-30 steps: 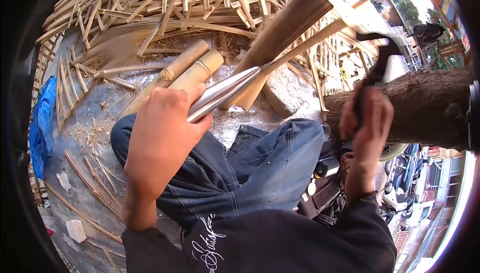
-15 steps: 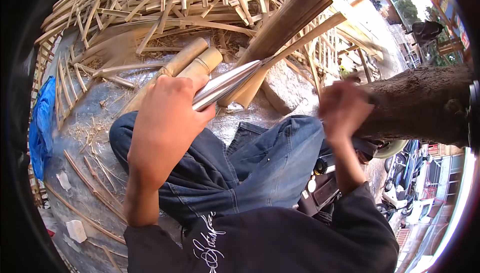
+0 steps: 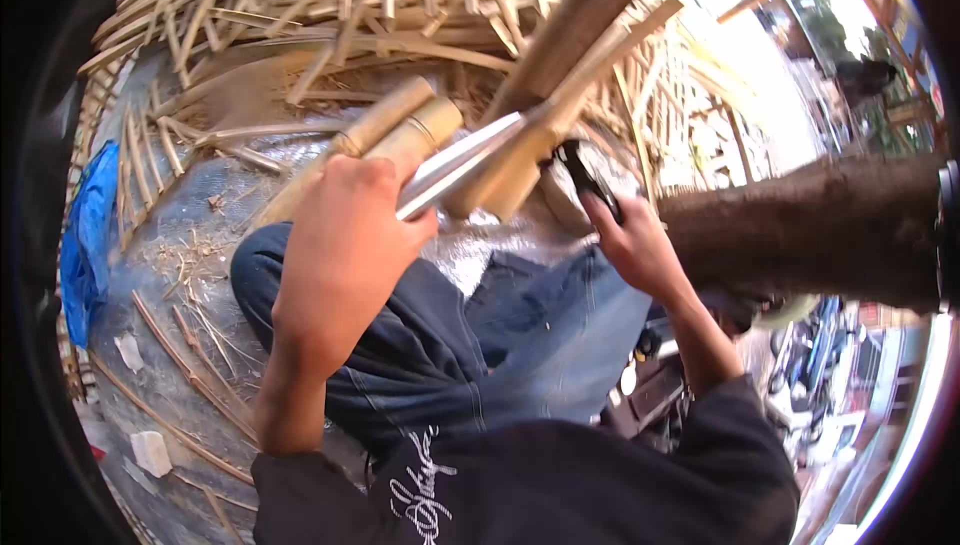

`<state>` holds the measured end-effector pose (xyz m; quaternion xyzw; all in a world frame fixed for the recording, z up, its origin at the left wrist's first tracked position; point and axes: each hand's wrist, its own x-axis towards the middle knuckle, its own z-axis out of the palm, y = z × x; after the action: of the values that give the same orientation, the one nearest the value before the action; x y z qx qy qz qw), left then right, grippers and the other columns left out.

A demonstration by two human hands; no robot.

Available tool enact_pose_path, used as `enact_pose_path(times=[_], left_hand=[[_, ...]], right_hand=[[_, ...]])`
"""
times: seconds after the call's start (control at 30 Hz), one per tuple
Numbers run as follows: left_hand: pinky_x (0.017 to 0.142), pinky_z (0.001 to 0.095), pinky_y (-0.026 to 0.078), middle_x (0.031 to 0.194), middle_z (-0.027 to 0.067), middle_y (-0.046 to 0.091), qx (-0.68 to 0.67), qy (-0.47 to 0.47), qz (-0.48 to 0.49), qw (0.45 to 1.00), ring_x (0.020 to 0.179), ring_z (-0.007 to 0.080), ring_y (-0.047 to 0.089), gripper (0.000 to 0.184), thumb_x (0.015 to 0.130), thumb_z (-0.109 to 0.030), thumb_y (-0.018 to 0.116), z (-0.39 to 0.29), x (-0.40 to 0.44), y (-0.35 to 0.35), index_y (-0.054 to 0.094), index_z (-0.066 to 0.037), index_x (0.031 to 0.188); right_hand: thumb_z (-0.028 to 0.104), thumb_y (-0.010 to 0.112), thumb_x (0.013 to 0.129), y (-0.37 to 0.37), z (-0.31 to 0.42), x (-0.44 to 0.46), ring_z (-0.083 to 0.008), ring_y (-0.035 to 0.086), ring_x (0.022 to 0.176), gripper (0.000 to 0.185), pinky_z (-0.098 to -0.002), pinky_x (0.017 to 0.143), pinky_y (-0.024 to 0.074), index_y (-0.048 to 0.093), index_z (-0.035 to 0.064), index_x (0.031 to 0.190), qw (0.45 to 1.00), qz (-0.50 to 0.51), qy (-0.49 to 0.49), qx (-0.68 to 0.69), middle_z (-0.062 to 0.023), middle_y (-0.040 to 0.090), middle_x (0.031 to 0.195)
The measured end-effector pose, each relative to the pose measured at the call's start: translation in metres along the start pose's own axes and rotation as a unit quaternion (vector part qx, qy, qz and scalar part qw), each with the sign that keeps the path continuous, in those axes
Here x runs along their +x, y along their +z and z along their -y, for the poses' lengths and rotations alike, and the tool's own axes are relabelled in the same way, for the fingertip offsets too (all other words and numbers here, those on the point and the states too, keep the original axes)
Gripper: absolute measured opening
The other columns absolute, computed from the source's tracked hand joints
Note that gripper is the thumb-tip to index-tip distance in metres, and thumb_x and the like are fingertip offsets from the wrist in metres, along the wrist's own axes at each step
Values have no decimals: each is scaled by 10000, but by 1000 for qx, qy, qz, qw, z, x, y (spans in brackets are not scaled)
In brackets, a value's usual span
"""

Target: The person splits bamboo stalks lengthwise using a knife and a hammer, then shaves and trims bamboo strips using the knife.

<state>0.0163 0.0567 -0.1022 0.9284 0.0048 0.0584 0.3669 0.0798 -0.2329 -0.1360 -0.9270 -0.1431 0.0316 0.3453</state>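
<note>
My left hand (image 3: 345,245) is closed around the near end of a long, shiny silvery piece (image 3: 460,167). The far end of this piece meets pale split bamboo (image 3: 560,110), where a wide brown bamboo length (image 3: 575,30) slants up to the right. To the right, my right hand (image 3: 640,250) grips a dark tool (image 3: 588,173) by its handle. The tool's upper end is near the lower bamboo pieces; whether it touches them I cannot tell. Blur hides its exact kind.
Two cut bamboo tubes (image 3: 400,125) lie beyond my left hand. A big heap of bamboo strips (image 3: 330,5) spreads across the back. A thick log (image 3: 800,230) stretches in from the right, and a blue plastic sheet (image 3: 88,245) hangs at the left. My crossed legs (image 3: 540,345) are below.
My right hand has swung left and forward, from beside the log toward the bamboo, bringing the dark tool into clear sight. My left hand keeps its grip, and the view has shifted slightly.
</note>
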Motion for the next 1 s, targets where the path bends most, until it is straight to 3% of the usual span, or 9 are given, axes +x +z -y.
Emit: enact_pose_path(times=[0.07, 0.23, 0.33, 0.47, 0.57, 0.67, 0.73, 0.77, 1.0], left_hand=[[702, 401, 492, 734, 208, 630, -10, -31, -4, 999, 687, 346, 637, 214, 781, -138, 701, 5, -2, -1, 693, -17, 958], [714, 416, 499, 743, 206, 640, 16, 18, -32, 999, 707, 363, 640, 229, 773, -147, 701, 1, -4, 7, 695, -18, 963], [721, 414, 498, 761, 207, 645, 31, 17, -19, 999, 720, 362, 642, 243, 768, -153, 706, -1, -6, 9, 703, -26, 975], [716, 410, 501, 775, 204, 651, 40, -8, -26, 999, 716, 355, 646, 258, 763, -143, 710, 8, -7, 7, 707, -28, 994], [710, 401, 504, 784, 201, 658, 49, 44, -68, 996, 717, 346, 654, 261, 762, -134, 710, 1, -6, 10, 706, -20, 996], [730, 395, 502, 807, 207, 664, 25, 14, -5, 1000, 738, 341, 653, 271, 760, -130, 714, -7, 0, 8, 705, -15, 1005], [732, 396, 501, 809, 210, 663, 56, 25, -52, 997, 739, 343, 651, 270, 756, -122, 710, -3, -2, 17, 703, -10, 1002], [734, 397, 499, 811, 213, 662, 92, 39, -90, 991, 740, 344, 650, 270, 752, -115, 705, -1, -2, 18, 702, -5, 999], [751, 397, 495, 822, 216, 663, 26, 3, -29, 999, 746, 351, 649, 280, 739, -112, 700, 4, -1, 12, 702, -13, 1001]], right_hand=[[406, 483, 1027, -15, 3, -5, -88, 452, 452, 453, -263, 423, 333, 562, 26, 794, 1000, -11, 7, 28, -17, 474, 565], [562, 389, 1019, -58, 56, -6, -47, 370, 413, 528, -259, 356, 250, 540, 96, 823, 890, -212, -137, 381, 28, 412, 529], [316, 539, 997, -15, -11, 6, -189, 503, 616, 339, -359, 583, 408, 614, -10, 946, 953, -125, -179, -209, -125, 514, 657], [288, 540, 1008, -32, 26, -20, -105, 478, 533, 347, -286, 481, 354, 620, -22, 874, 998, -7, 38, 49, -48, 552, 635], [516, 436, 1022, -64, 65, -21, -43, 344, 392, 525, -229, 352, 223, 548, 59, 790, 953, -210, -12, 216, 46, 364, 500], [416, 464, 1017, -53, 29, -5, -91, 401, 455, 414, -261, 416, 293, 558, 39, 875, 905, -201, -106, 360, 20, 426, 549], [279, 528, 997, -11, -19, 11, -180, 459, 510, 280, -321, 487, 359, 586, 16, 922, 985, -45, -97, -133, -41, 495, 599], [210, 560, 987, 0, -20, 17, -224, 487, 537, 214, -352, 522, 393, 601, 4, 945, 990, 35, -28, -136, -71, 529, 624], [399, 433, 1037, -65, 54, -17, -92, 434, 493, 423, -286, 446, 353, 560, 31, 872, 928, -124, -97, 338, -8, 462, 581]])
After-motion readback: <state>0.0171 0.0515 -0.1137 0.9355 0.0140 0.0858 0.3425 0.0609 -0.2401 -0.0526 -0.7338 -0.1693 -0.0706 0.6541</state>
